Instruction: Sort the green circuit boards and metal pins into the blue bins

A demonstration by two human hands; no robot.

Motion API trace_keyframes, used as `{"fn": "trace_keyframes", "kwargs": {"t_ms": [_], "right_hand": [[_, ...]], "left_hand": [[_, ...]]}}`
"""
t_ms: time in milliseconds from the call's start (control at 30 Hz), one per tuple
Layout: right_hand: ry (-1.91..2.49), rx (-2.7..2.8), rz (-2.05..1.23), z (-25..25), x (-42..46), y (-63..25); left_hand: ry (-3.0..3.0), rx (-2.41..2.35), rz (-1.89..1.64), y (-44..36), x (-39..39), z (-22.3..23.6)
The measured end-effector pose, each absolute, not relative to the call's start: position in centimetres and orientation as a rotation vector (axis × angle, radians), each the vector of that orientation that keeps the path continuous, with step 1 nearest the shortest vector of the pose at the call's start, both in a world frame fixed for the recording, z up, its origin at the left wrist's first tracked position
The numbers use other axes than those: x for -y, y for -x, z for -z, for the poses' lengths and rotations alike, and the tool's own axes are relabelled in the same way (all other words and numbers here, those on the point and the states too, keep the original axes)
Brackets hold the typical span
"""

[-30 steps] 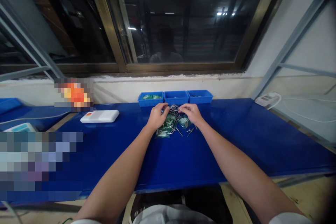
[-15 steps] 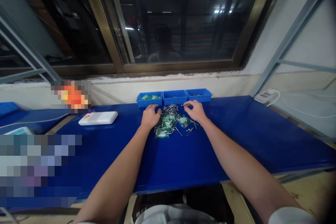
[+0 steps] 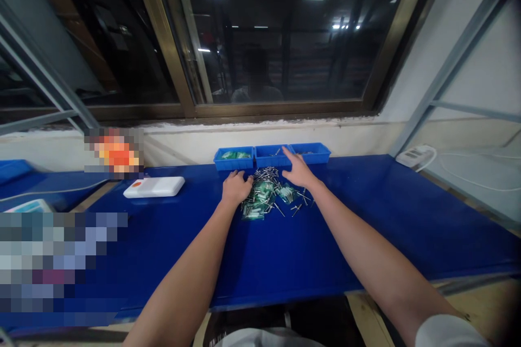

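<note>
A loose pile of silver blind rivets [image 3: 266, 174] lies on the blue table, mixed with small green plastic packets [image 3: 260, 195] that hold whitish pieces. At the pile's left edge rests my left hand [image 3: 237, 188], fingers slightly spread and thumb by the rivets; it grips nothing visible. My right hand [image 3: 302, 172] is over the pile's right side, with the index finger stretched toward the middle blue bin [image 3: 272, 161] and the thumb apart. A rivet [image 3: 278, 152] shows in or just above that bin, beyond the fingertip.
Beside the middle bin stand a left blue bin [image 3: 234, 164] with green packets and a right blue bin [image 3: 315, 156] with small metal parts. A white box-like device [image 3: 154, 187] lies on the left. A white power strip [image 3: 415, 156] is at the far right, below the window wall.
My right hand has shifted slightly left toward the middle bin, and its pinched fingers have opened, letting go of a rivet. My left hand stays by the pile.
</note>
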State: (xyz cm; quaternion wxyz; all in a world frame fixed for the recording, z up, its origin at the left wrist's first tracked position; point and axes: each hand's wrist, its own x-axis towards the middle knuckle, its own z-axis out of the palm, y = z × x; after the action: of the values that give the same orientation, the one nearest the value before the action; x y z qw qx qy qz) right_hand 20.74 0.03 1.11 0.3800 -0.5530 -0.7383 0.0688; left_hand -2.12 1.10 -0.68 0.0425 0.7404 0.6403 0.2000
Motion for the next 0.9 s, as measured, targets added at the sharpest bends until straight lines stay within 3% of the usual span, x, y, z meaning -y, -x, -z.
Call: {"fn": "trace_keyframes", "kwargs": {"t_ms": [133, 400, 600, 900], "right_hand": [[1.437, 2.003, -0.293, -0.6, 0.6, -21.0], [1.62, 1.876, -0.119, 0.4, 1.0, -22.5], [1.779, 1.728, -0.173, 0.5, 0.7, -24.2], [1.711, 1.836, -0.111, 1.3, 0.4, -24.8]], "left_hand": [[-2.248, -1.935, -0.62, 2.1, -1.2, 0.7], [-2.324, -1.835, -0.582, 2.2, -1.4, 1.0], [-2.388, -1.822, -0.579, 2.6, -1.8, 1.5], [-2.362, -1.787, -0.67, 3.1, -2.1, 1.2]]}}
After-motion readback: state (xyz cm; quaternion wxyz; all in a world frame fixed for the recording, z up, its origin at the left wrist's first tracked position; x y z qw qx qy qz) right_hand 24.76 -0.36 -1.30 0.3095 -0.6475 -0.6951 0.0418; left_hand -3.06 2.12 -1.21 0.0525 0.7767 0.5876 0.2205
